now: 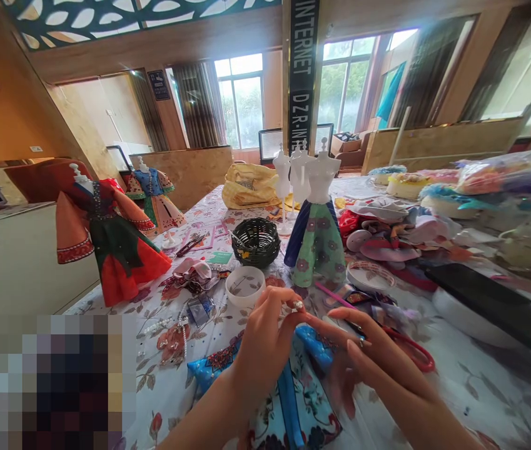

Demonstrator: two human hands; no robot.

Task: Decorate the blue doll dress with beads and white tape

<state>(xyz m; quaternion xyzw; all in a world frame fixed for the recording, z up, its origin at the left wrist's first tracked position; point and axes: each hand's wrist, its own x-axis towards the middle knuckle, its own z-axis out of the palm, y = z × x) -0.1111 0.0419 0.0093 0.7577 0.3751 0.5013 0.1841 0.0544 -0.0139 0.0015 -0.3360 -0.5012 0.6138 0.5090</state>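
From the head camera I see my left hand (265, 337) raised on a bent wrist above the table, the forearm coming up from the lower edge; its thumb and forefinger are pinched tight on a small white bead (298, 305), the other fingers curled loosely behind. My right hand (363, 356) comes in from the lower right, palm turned inward, fingers long and nearly straight; its forefinger tip meets the left fingertips just beside the bead, and I cannot tell whether it grips anything itself. Both hands hover over a blue doll dress (288, 394) lying flat on the floral tablecloth (471, 381), directly beneath the wrists. Red-handled scissors (410, 350) lie just right of the right hand; a small white bowl (245, 285) sits just beyond the left fingers, and a dark woven basket (256, 241) behind it. Farther back stands a mannequin in a green floral skirt (316, 240); to the left, a mannequin in a red and green dress (106, 244). The lower left corner is blurred out.
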